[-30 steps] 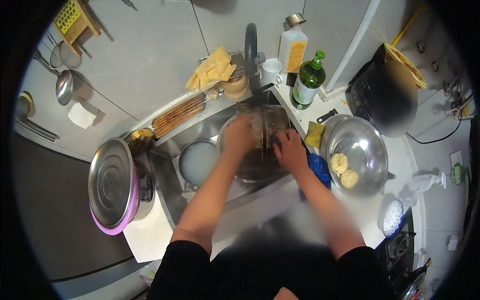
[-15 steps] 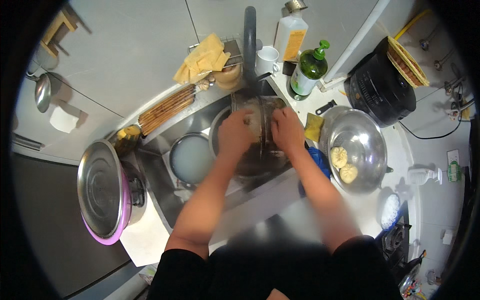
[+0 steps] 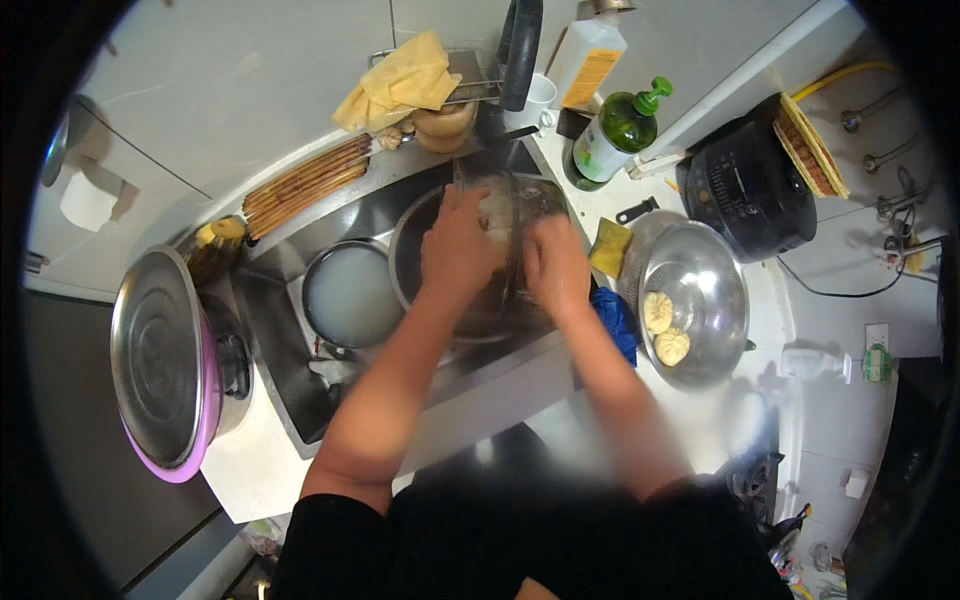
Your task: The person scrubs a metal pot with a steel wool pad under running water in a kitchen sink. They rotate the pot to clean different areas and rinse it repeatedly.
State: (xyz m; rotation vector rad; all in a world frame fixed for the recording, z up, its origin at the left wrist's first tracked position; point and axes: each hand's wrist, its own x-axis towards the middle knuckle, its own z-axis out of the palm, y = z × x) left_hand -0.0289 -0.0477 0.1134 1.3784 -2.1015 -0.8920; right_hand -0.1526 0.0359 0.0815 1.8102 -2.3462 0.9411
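Observation:
In the sink (image 3: 270,330), both my hands work over a wide round metal pan (image 3: 398,262). Inside its rim is a shiny, partly see-through round thing with a dark band (image 3: 519,215), perhaps a lid; its kind is unclear. My left hand (image 3: 458,245) is closed on its left side, thumb and fingers near the upper edge. My right hand (image 3: 556,265) is curled against its right side, slightly blurred; whatever it holds is hidden. To the left, a round bowl of cloudy whitish water (image 3: 352,295) sits in the sink.
A steel bowl with two buns (image 3: 700,290) stands right, near a yellow-green sponge (image 3: 610,248) and blue cloth (image 3: 613,322). Behind are the tap (image 3: 520,60), a green pump bottle (image 3: 615,140) and a black cooker (image 3: 750,185). A lidded pot (image 3: 158,360) stands left.
The view has shifted, so the surroundings sit further left. My right hand has moved a little down along the shiny thing and curled more; my left hand stays on its left side.

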